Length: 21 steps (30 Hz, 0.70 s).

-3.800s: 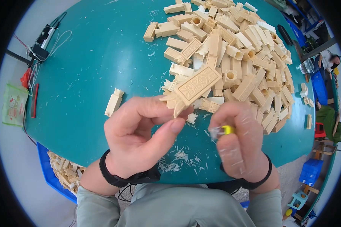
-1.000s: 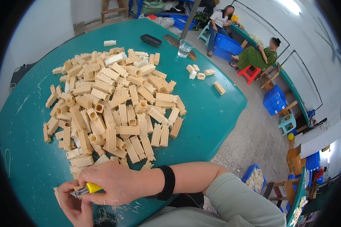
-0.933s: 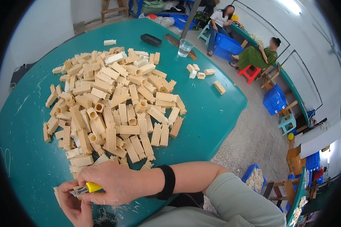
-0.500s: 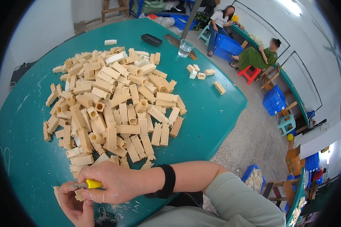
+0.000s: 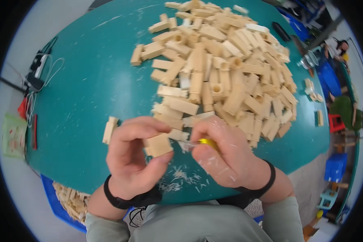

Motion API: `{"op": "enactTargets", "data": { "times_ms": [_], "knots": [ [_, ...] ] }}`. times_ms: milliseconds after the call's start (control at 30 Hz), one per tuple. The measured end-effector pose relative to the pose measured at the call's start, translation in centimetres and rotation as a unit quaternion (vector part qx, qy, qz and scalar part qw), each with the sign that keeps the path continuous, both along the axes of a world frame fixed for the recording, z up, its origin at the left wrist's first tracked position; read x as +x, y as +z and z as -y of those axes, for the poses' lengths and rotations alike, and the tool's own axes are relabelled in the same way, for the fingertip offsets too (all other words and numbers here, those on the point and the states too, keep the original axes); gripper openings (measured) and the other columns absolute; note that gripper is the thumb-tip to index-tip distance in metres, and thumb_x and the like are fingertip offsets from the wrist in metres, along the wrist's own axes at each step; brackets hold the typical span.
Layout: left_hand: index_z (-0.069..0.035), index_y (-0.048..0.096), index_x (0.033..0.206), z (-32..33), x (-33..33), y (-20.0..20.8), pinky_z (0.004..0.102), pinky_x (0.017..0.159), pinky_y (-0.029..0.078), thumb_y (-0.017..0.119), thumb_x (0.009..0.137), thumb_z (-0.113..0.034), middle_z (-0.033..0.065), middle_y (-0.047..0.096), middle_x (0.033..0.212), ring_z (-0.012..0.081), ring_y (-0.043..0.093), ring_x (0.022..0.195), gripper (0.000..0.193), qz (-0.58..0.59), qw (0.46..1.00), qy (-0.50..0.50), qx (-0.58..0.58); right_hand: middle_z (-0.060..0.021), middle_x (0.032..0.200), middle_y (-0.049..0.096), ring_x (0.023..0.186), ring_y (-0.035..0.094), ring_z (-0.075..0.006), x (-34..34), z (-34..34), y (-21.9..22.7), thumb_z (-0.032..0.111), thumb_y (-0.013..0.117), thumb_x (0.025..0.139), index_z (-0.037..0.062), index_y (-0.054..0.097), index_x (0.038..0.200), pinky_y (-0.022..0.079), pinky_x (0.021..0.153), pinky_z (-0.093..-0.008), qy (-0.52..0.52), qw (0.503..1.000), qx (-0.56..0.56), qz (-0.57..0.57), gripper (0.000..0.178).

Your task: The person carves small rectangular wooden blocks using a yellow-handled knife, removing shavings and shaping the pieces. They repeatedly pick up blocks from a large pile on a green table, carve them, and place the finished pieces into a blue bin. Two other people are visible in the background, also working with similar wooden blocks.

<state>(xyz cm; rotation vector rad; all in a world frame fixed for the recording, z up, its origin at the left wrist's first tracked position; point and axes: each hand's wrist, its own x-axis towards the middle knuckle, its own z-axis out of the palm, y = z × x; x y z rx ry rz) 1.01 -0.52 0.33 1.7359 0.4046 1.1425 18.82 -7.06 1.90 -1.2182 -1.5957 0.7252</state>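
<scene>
Between the thumb and fingers of my left hand [image 5: 135, 155] is a beige rectangular plastic piece [image 5: 159, 145], its broad face turned toward me. My right hand [image 5: 226, 153] grips a small yellow-handled knife [image 5: 207, 142]; its metal tip, blurred, points left toward the piece with a small gap between. White flecks cling to the right fingers. Just beyond both hands lies a big heap of similar beige pieces [image 5: 234, 94], some showing round holes in their ends. One loose piece [image 5: 110, 130] rests left of my left hand. Pale shavings [image 5: 184, 177] are scattered on the table below my hands.
The green table [image 5: 84, 88] carries a clear cup [image 5: 308, 60], a black tray [image 5: 281, 32] and a few separate pieces at right. A blue bin [image 5: 52, 193] of beige pieces stands at lower left. A power strip [image 5: 40, 66] with cables lies beyond the left edge. People sit at far right.
My view has swung left, shifting the heap rightward in the picture. My hands, close together before, are now apart; the knife has come away from the piece in my left hand.
</scene>
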Motion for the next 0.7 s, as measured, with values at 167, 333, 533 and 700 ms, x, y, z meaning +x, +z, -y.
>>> {"op": "enactTargets", "data": {
  "times_ms": [167,333,533,700],
  "knots": [
    [-0.003,0.045,0.102,0.00,-1.34,-0.44,0.0289,0.078,0.043,0.066,0.065,0.009,0.0154,0.052,0.102,0.0200,0.052,0.092,0.044,-0.006,0.999,0.033,0.017,-0.0094,0.063,0.052,0.052,0.052,-0.0258,-0.79,-0.47,-0.17,0.026,0.060,0.083,0.0027,0.052,0.080,0.040,0.046,-0.0327,0.026,0.997,0.003,0.074,0.025],
    [-0.003,0.044,0.104,0.22,-1.03,-0.36,0.0269,0.074,0.045,0.066,0.065,0.009,0.0159,0.051,0.102,0.0188,0.053,0.090,0.047,0.002,0.999,0.033,0.030,-0.0097,0.061,0.052,0.049,0.051,-0.0256,-0.84,-0.07,-0.30,0.026,0.063,0.081,0.0028,0.052,0.077,0.039,0.043,-0.0325,0.021,0.996,0.007,0.090,0.026],
    [-0.005,0.042,0.104,0.07,-1.04,-0.24,0.0264,0.071,0.044,0.067,0.068,0.004,0.0148,0.051,0.100,0.0179,0.052,0.086,0.045,-0.011,0.998,0.039,0.052,-0.0092,0.060,0.052,0.048,0.051,-0.0249,-0.95,-0.17,-0.24,0.024,0.066,0.078,0.0029,0.052,0.076,0.039,0.043,-0.0323,0.009,0.995,0.015,0.094,0.025],
    [-0.008,0.039,0.101,0.21,-0.99,-0.16,0.0260,0.066,0.041,0.065,0.072,-0.006,0.0125,0.051,0.094,0.0167,0.051,0.079,0.039,-0.033,0.996,0.064,0.059,-0.0091,0.060,0.052,0.048,0.051,-0.0246,-1.05,-0.15,-0.01,0.023,0.066,0.078,0.0030,0.052,0.076,0.039,0.042,-0.0322,0.008,0.994,0.015,0.104,0.024]
  ]
}}
